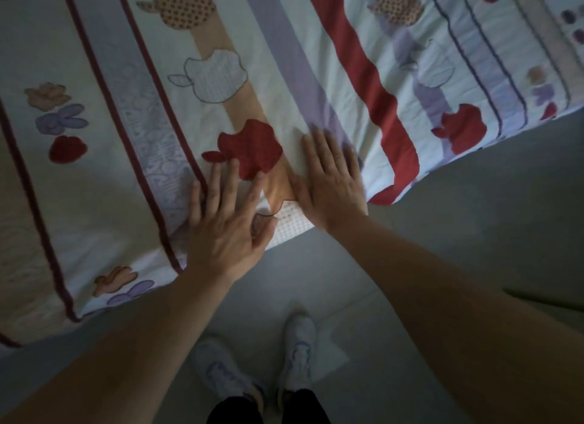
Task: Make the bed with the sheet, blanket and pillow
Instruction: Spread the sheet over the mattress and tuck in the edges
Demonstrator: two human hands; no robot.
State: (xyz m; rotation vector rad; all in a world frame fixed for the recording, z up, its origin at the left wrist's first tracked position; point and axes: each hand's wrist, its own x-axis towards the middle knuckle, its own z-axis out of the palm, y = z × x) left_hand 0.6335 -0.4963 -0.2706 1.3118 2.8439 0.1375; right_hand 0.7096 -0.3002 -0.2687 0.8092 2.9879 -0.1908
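Note:
A white sheet [132,76] printed with red, lilac and tan stripes and apple shapes covers the bed and fills the upper part of the head view. Its near edge hangs over the bed's side. My left hand [227,221] lies flat on the sheet at that edge, fingers spread and straight. Just to its right, my right hand [331,180] presses flat on the sheet with fingers together, pointing away from me. A narrow strip of tan stripe shows between the two hands. No pillow or blanket is in view.
Grey floor [474,218] runs along the bed's near side and off to the right. My two feet in white shoes [297,357] stand on it close to the bed edge, below my forearms.

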